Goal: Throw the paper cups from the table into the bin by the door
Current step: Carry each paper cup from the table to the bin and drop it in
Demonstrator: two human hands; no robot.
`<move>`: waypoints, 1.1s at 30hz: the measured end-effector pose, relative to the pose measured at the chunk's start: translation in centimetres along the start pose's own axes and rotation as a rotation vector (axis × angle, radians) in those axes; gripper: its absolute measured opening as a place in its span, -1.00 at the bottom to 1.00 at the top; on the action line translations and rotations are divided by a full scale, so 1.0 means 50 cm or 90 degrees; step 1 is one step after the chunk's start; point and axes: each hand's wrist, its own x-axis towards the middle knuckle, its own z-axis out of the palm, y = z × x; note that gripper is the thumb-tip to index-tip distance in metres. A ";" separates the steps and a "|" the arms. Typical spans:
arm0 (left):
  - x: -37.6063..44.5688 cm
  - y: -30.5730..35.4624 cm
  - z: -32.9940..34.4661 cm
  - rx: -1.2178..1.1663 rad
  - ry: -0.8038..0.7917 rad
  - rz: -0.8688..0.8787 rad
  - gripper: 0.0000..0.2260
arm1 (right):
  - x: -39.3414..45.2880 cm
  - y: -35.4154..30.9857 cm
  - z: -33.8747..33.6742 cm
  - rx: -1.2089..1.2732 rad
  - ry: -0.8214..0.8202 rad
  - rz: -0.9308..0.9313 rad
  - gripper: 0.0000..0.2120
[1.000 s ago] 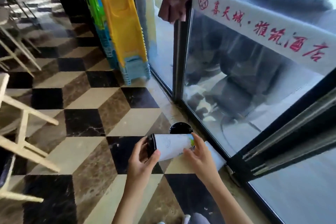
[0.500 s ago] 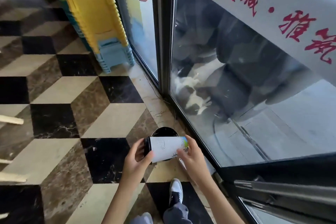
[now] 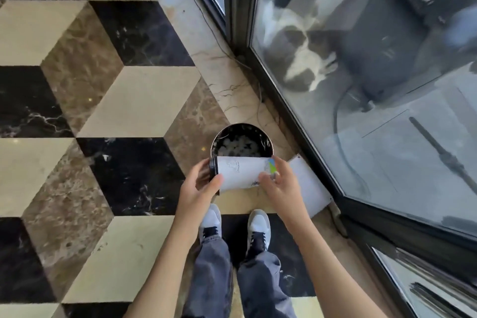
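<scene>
Lying on its side between two hands, a white paper cup [image 3: 241,172] is being held just above the near rim of the bin [image 3: 242,141], with part of the bin's mouth being covered by it in this view. The cup's dark-rimmed end is being gripped by the left hand [image 3: 197,188], whose thumb is being pressed across the front of the cup while its fingers [image 3: 204,166] are being curled round the rim behind. The other end, printed in green and blue, is being pinched by the right hand [image 3: 280,184], its fingertips closed on the paper. Whether a single cup or a nested stack is being carried cannot be told. The bin, a small round one with a shiny rim and a dark liner, is being shown standing on the floor [image 3: 139,100] near the glass door [image 3: 374,85], with pale crumpled waste lying inside it. A flat white sheet [image 3: 308,183] is being seen on the floor just right of the bin, partly hidden by the right hand. Two grey-and-white shoes [image 3: 259,227] and dark jeans [image 3: 214,273] are being seen directly below the cup, planted on the black, cream and brown marble pattern.
</scene>
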 end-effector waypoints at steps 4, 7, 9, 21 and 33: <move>0.146 -0.128 0.007 0.008 -0.010 -0.059 -0.68 | 0.147 0.097 0.088 -0.030 -0.015 0.030 -0.46; 0.231 -0.194 0.023 0.026 -0.030 -0.091 -0.65 | 0.227 0.164 0.132 -0.043 -0.017 0.050 -0.45; 0.282 -0.222 0.036 0.046 -0.035 -0.097 -0.63 | 0.273 0.196 0.152 -0.040 -0.007 0.058 -0.45; 0.355 -0.230 0.088 0.105 -0.039 -0.115 -0.47 | 0.357 0.225 0.165 0.007 0.015 0.105 -0.41; 0.193 0.085 -0.010 0.061 0.050 0.083 -0.47 | 0.181 -0.118 0.058 0.016 0.054 -0.083 -0.39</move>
